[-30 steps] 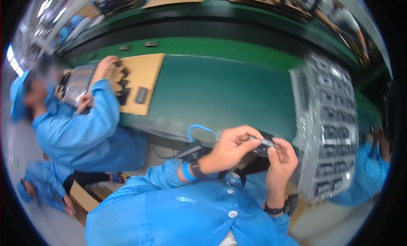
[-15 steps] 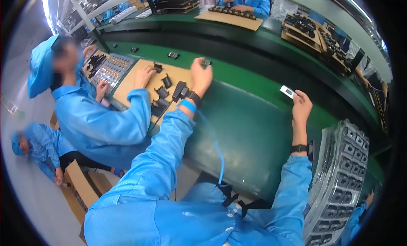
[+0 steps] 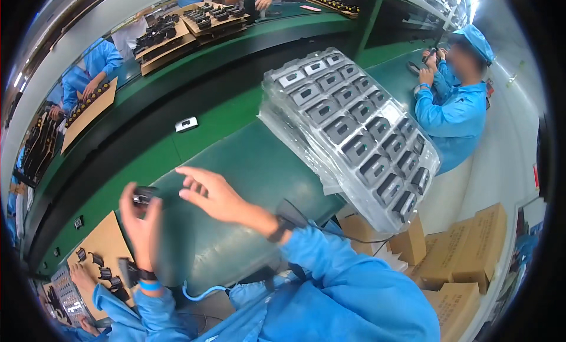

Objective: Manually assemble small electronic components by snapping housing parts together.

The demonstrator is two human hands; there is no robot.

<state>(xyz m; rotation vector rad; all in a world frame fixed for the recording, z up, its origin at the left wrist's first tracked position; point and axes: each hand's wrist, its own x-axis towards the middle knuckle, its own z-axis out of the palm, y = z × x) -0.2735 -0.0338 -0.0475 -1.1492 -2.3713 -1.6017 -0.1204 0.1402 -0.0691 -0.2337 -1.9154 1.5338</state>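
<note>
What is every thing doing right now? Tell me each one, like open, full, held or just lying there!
left hand: raised, fingers closed on a small black part.
right hand: open, fingers spread, holding nothing, beside the part.
clear plastic tray stack: on the green bench, pockets mostly filled with dark parts.
small white part: lying alone on the green conveyor.
cardboard boxes: closed, stacked on the floor.

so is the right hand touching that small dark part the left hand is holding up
Apart. The head view shows green table surface between the right hand fingertips and the small dark part, which is pinched only in the left hand.
</note>
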